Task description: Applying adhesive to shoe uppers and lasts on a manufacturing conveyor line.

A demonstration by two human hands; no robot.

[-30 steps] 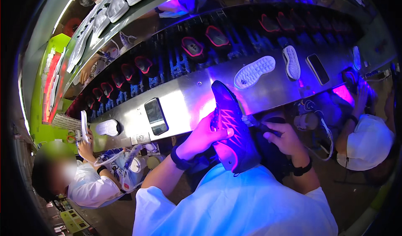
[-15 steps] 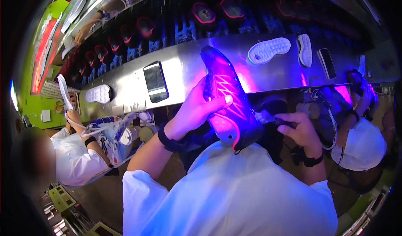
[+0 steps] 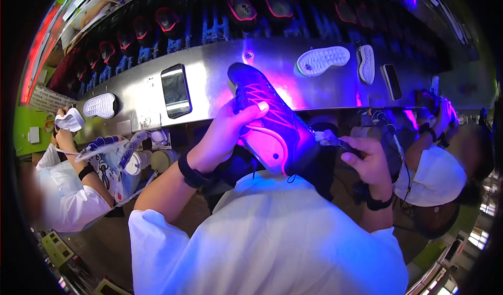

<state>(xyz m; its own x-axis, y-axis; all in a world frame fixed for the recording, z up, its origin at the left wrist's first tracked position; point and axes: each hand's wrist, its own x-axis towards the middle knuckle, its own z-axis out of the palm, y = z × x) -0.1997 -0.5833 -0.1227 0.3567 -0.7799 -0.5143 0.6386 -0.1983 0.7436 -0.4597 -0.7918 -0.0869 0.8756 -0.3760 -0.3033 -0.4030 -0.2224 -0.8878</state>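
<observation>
A dark shoe (image 3: 280,106), lit pink and purple, is tilted in front of my chest with its toe toward the bench. My left hand (image 3: 222,132) grips it from the left around the ankle opening, the thumb lying across the lacing. In my right hand (image 3: 369,161) is a brush (image 3: 348,146) with a dark handle, fingers closed round it. The pale bristles touch or nearly touch the shoe's lower right edge near the heel. Which of the two I cannot tell.
Ahead runs a metal bench (image 3: 215,64) bearing a phone (image 3: 176,91), a white sole (image 3: 323,61), another sole (image 3: 365,64) and a dark-screened phone (image 3: 392,82). Behind it a rack (image 3: 209,28) carries several dark shoes. Co-workers sit on both sides; the left one holds a white sole (image 3: 70,119).
The whole scene has shifted left in view. My grip on shoe and brush is unchanged, the brush still at the shoe's right edge. The left co-worker's sole has turned from upright to flatter.
</observation>
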